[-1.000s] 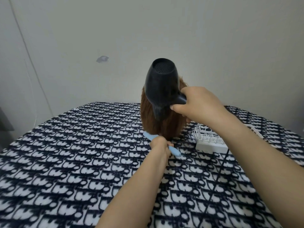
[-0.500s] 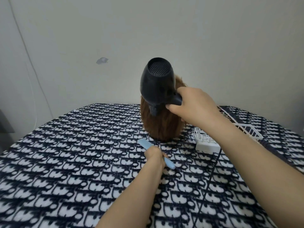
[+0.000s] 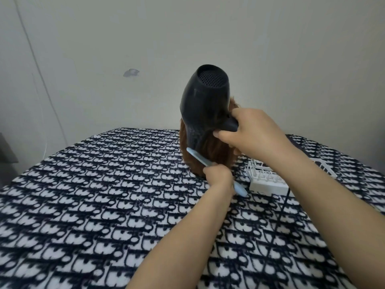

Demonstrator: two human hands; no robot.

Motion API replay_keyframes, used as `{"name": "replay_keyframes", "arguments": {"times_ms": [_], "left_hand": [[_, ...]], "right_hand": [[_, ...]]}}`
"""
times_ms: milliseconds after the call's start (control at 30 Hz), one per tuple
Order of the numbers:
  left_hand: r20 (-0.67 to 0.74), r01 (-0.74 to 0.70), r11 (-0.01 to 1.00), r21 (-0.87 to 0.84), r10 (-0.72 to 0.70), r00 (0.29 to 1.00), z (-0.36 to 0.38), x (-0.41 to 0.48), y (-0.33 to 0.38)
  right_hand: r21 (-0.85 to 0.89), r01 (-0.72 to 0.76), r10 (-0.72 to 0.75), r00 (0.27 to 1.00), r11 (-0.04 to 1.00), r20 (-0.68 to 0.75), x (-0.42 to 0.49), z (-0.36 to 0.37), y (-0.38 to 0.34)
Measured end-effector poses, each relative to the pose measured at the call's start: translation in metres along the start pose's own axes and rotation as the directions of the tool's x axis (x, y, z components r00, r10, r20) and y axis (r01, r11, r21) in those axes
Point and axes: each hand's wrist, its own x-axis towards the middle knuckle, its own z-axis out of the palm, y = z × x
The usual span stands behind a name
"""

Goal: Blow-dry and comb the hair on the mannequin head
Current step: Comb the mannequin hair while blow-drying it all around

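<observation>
A mannequin head with brown hair (image 3: 216, 155) stands on the patterned table, mostly hidden behind the dryer. My right hand (image 3: 253, 132) grips the handle of a black hair dryer (image 3: 205, 103), whose body is held just in front of the hair, nozzle pointing down at it. My left hand (image 3: 218, 177) holds a light blue comb (image 3: 195, 156) by its middle; the comb's upper end lies against the lower left part of the hair, its other end sticks out below my hand.
A white wire rack (image 3: 268, 180) sits on the table to the right of the mannequin. The dryer's black cord (image 3: 280, 213) runs down across the black-and-white patterned cloth (image 3: 100, 197). A pale wall stands close behind.
My left hand has lifted the comb from the table up against the lower hair. The dryer has shifted slightly, staying aimed at the hair.
</observation>
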Motion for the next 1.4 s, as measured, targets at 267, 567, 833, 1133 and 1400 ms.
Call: {"name": "replay_keyframes", "arguments": {"times_ms": [267, 567, 833, 1133, 1400], "left_hand": [[-0.025, 0.175, 0.984, -0.014, -0.175, 0.984, -0.015, 0.024, -0.017], [-0.063, 0.175, 0.983, -0.057, -0.179, 0.982, -0.035, 0.034, -0.01], [0.054, 0.202, 0.976, -0.08, -0.198, 0.979, -0.051, 0.027, -0.007], [-0.002, 0.013, 1.0, 0.02, -0.013, 1.0, -0.07, 0.032, -0.018], [-0.214, -0.057, 0.993, 0.102, 0.078, 0.974, -0.115, 0.048, 0.006]], "right_hand": [[0.01, -0.055, 0.055, 0.997, 0.998, 0.047, -0.001, 0.003, 0.013], [0.091, -0.162, 0.164, 0.986, 0.983, -0.011, -0.011, -0.002, 0.036], [0.242, -0.219, 0.259, 0.955, 0.945, -0.147, -0.025, -0.02, 0.066], [0.512, -0.198, 0.36, 0.902, 0.836, -0.239, -0.041, -0.005, 0.081], [0.661, -0.154, 0.423, 0.865, 0.734, -0.269, -0.052, 0.011, 0.091]]}}
